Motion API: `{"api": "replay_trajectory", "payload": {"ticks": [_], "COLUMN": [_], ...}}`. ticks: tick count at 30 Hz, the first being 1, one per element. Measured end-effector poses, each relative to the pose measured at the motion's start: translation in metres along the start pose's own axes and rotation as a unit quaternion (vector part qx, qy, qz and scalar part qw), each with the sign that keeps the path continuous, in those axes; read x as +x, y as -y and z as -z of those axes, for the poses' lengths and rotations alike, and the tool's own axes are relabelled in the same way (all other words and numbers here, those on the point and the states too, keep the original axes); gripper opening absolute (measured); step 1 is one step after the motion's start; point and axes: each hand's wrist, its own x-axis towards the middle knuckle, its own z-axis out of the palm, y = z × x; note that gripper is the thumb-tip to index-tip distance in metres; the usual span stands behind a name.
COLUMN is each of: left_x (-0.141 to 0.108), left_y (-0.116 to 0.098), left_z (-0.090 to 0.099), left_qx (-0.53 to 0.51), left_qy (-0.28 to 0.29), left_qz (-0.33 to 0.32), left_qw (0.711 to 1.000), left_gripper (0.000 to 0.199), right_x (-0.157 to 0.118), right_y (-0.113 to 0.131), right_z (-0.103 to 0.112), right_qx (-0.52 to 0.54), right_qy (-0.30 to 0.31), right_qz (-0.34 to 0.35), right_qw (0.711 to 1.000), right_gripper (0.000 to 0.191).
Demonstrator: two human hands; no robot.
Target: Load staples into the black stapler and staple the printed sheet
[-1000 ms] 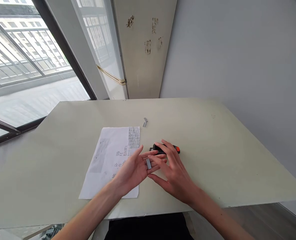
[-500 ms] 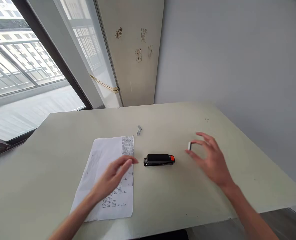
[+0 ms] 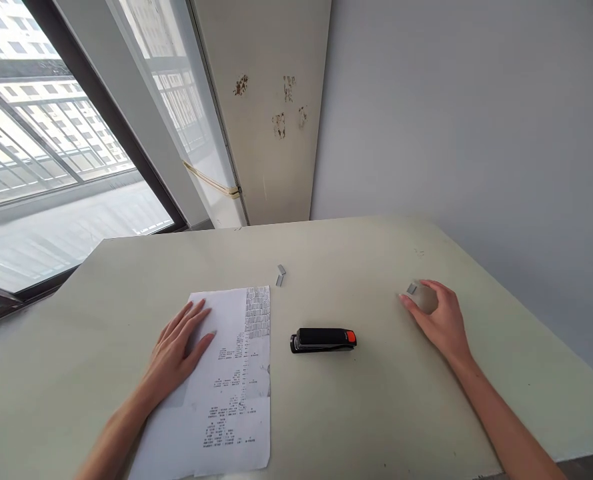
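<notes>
My left hand (image 3: 179, 350) lies flat, fingers spread, on the left part of the printed paper sheets (image 3: 236, 387). To the right of the sheets, a black stapler (image 3: 323, 340) with an orange-red end rests on the table, touched by neither hand. Over at the right, my right hand (image 3: 441, 317) is open, its thumb and index finger curved apart. A small grey strip of staples (image 3: 411, 289) lies on the table by those fingertips, seemingly loose. Two more short staple strips (image 3: 280, 275) sit beyond the stapler, close together.
The pale table (image 3: 356, 413) has a far edge facing a stained panel (image 3: 271, 160) and a grey wall (image 3: 456, 120). A glass window (image 3: 41, 133) with a dark frame stands at the left.
My left hand has moved left and flattened onto the paper. My right hand has shifted right and let go of the small strip, which now lies on the table.
</notes>
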Motion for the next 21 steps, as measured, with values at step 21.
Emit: {"api": "replay_trajectory", "payload": {"ticks": [21], "left_x": [0.000], "left_y": [0.003], "left_z": [-0.002], "left_qx": [-0.041], "left_qy": [-0.048], "left_qz": [0.070], "left_qw": [0.996], "left_gripper": [0.063], "right_x": [-0.067], "right_y": [0.108], "right_z": [-0.019], "right_qx": [0.155], "right_qy": [0.346], "right_qz": [0.152], "right_qw": [0.913], "right_gripper": [0.028]}}
